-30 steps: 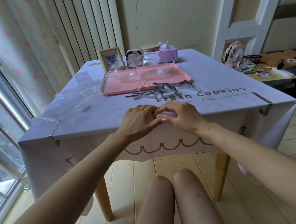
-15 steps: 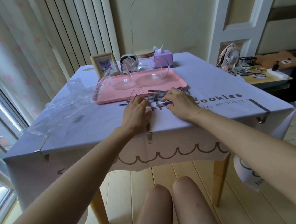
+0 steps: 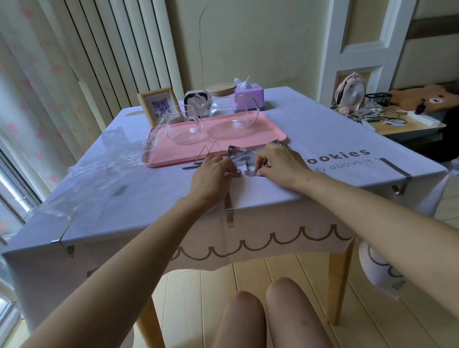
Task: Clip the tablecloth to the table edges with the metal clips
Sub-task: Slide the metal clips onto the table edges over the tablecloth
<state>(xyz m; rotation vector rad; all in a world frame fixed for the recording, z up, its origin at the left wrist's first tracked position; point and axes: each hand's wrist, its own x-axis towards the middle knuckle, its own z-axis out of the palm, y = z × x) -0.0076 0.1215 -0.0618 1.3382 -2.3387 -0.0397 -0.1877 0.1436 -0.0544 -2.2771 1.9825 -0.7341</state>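
Pale wall, vertical blinds and a window on your left frame a square table (image 3: 151,335) with wooden legs, covered by a white tablecloth (image 3: 129,201) with a brown scalloped line along its front drop.

Working left to right: crumpled clear plastic wrap (image 3: 103,170) lies on the cloth's left side. One metal clip (image 3: 63,243) grips the near-left corner. A pink tray (image 3: 164,156) sits at the table's centre and carries two clear glass vessels (image 3: 183,127), both apparently empty. Behind the tray stand a small picture frame (image 3: 158,104), a glass jar (image 3: 221,95) with a wooden lid, contents not discernible, and a purple tissue box (image 3: 248,98) with a tissue protruding.

Your left hand (image 3: 213,175) and right hand (image 3: 281,165) rest on a loose pile of metal clips (image 3: 239,155) just in front of the tray. Fingers of both hands are curled onto the clips; whether either hand actually grips one cannot be determined. A centre clip (image 3: 229,213) sits on the front edge below your left wrist.

Printed text right of your right hand reads "ookies" and, beneath it, "zy about it". Another right-corner clip (image 3: 398,177) holds the near-right corner.
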